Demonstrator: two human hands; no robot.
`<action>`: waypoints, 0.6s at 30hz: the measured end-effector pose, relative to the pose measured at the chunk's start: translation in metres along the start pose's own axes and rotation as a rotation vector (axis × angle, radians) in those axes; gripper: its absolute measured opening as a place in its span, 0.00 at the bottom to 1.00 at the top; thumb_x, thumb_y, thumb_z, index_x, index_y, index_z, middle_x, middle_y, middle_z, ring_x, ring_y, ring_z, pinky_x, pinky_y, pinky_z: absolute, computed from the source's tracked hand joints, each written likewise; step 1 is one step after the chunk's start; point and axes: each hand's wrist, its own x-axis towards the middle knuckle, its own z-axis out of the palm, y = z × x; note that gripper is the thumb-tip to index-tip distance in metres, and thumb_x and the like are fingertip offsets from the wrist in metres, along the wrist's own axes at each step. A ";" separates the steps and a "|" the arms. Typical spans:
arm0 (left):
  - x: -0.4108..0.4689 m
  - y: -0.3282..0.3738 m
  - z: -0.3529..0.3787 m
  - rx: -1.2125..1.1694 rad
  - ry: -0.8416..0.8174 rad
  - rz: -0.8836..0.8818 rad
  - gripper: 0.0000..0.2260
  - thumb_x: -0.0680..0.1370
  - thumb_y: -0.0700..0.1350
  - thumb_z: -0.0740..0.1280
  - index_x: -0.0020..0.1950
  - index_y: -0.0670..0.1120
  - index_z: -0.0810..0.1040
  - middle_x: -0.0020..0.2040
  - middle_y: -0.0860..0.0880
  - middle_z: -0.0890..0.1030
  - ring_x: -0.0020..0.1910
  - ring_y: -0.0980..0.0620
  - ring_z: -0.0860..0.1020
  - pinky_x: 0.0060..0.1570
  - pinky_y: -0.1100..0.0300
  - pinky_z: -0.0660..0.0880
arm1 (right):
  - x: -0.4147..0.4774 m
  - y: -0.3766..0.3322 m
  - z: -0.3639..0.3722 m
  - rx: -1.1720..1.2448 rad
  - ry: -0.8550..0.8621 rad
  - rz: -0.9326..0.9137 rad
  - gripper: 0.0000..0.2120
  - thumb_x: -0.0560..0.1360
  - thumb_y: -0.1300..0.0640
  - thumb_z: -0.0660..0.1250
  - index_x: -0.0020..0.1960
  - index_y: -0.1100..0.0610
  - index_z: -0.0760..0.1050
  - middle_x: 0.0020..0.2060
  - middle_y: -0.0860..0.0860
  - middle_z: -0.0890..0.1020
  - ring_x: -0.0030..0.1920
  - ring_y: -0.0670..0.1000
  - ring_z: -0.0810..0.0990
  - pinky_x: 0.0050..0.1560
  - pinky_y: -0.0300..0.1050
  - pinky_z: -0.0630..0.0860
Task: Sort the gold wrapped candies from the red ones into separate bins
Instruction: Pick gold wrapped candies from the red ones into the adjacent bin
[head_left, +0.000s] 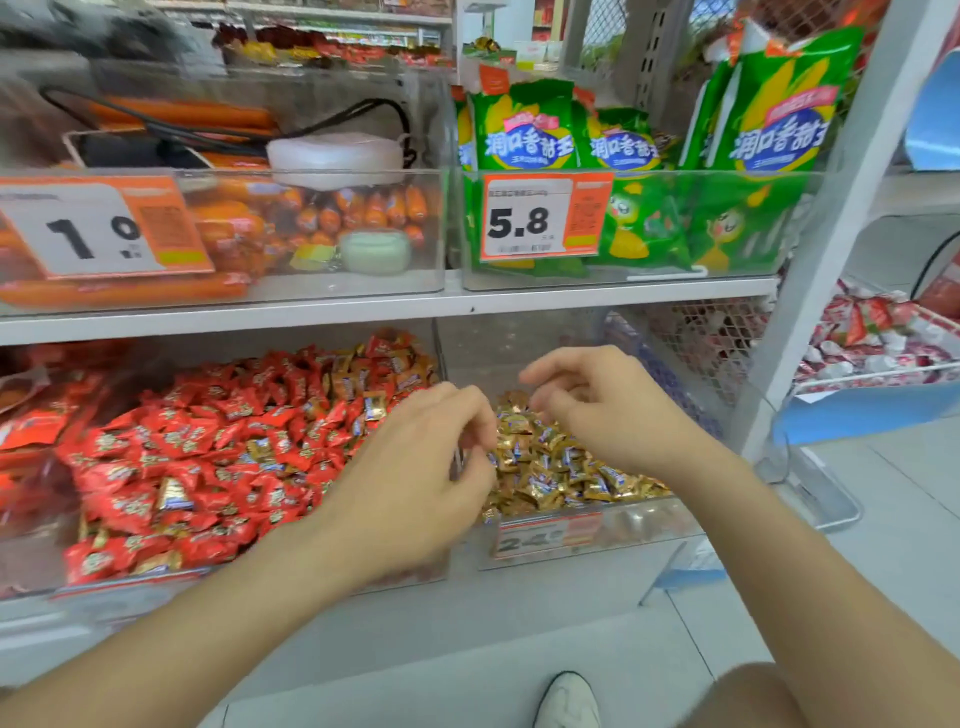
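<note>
Gold candies (563, 470) between left hand (415, 467), right hand (602, 410)

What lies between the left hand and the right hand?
Gold wrapped candies fill the gap between the left hand and the right hand, as the head view shows.

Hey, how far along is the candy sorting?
Done: the right bin holds only gold candies. In hand: the left hand and right hand hover over that pile; whether either holds a candy is unclear. Left: gold strays still lie among the red candies in the left bin, mostly at its back.
</note>
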 end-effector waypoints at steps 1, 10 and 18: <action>-0.010 -0.015 -0.011 0.020 -0.013 -0.052 0.07 0.76 0.43 0.67 0.47 0.55 0.74 0.44 0.57 0.76 0.46 0.57 0.75 0.49 0.55 0.73 | -0.003 -0.017 0.007 0.009 -0.018 -0.048 0.13 0.79 0.62 0.66 0.55 0.48 0.84 0.40 0.47 0.87 0.41 0.46 0.86 0.48 0.44 0.82; -0.068 -0.104 -0.070 0.556 -0.434 -0.349 0.30 0.76 0.76 0.55 0.75 0.66 0.56 0.77 0.51 0.51 0.79 0.41 0.47 0.77 0.36 0.50 | 0.015 -0.087 0.113 -0.338 -0.449 -0.517 0.19 0.77 0.51 0.76 0.66 0.50 0.79 0.56 0.49 0.83 0.56 0.50 0.80 0.61 0.49 0.76; -0.089 -0.126 -0.095 0.581 -0.302 -0.499 0.46 0.65 0.81 0.64 0.74 0.60 0.56 0.65 0.50 0.59 0.65 0.44 0.61 0.62 0.41 0.71 | 0.036 -0.097 0.177 -0.468 -0.581 -0.663 0.27 0.81 0.36 0.61 0.78 0.38 0.63 0.66 0.51 0.71 0.60 0.56 0.77 0.59 0.57 0.79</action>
